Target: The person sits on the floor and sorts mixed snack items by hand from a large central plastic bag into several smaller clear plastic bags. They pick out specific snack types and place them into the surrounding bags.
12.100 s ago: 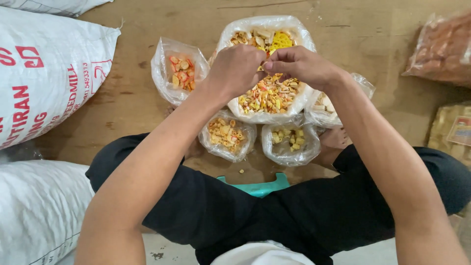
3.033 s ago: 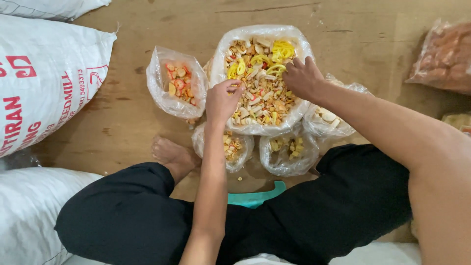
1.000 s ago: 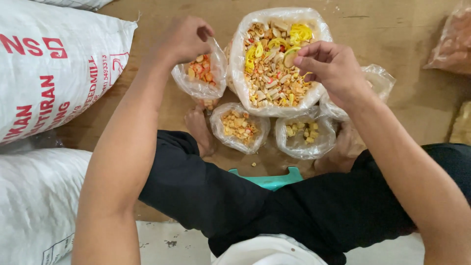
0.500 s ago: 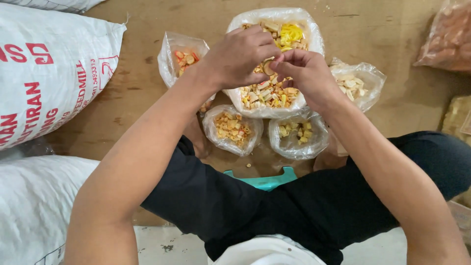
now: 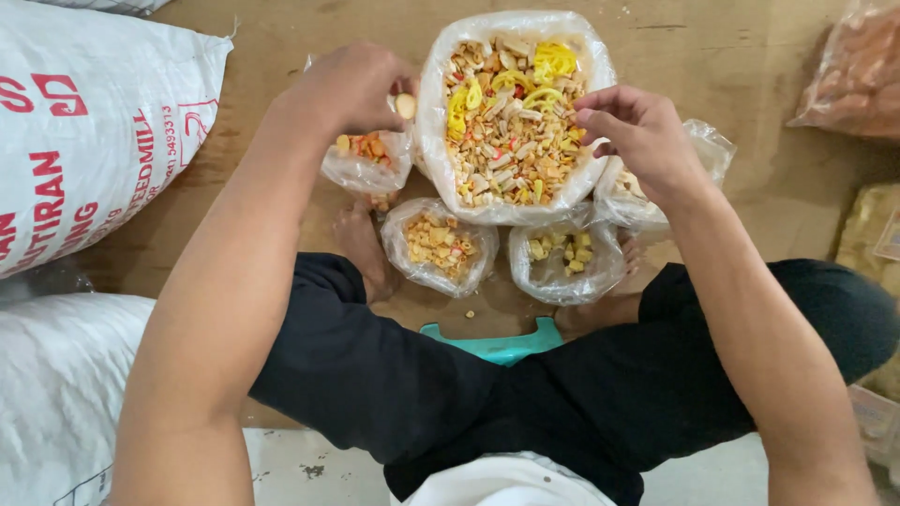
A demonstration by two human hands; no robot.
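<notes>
Pale and round, a small cracker piece [image 5: 405,105] is pinched between the fingertips of the left hand [image 5: 352,89], which hovers over a small clear bag of orange crackers [image 5: 367,159]. Across from it the right hand [image 5: 636,136] hangs loosely curled with its fingers apart, holding nothing as far as I can see, at the right rim of the big bag of mixed crackers [image 5: 511,112] and over another small bag [image 5: 698,155]. Just below the big bag sit two more small bags, one with crumbly yellow bits [image 5: 439,245], one with pale chunks [image 5: 566,260]. All rest on a wooden floor [image 5: 253,169]. A white printed sack [image 5: 94,131] lies to the left.
</notes>
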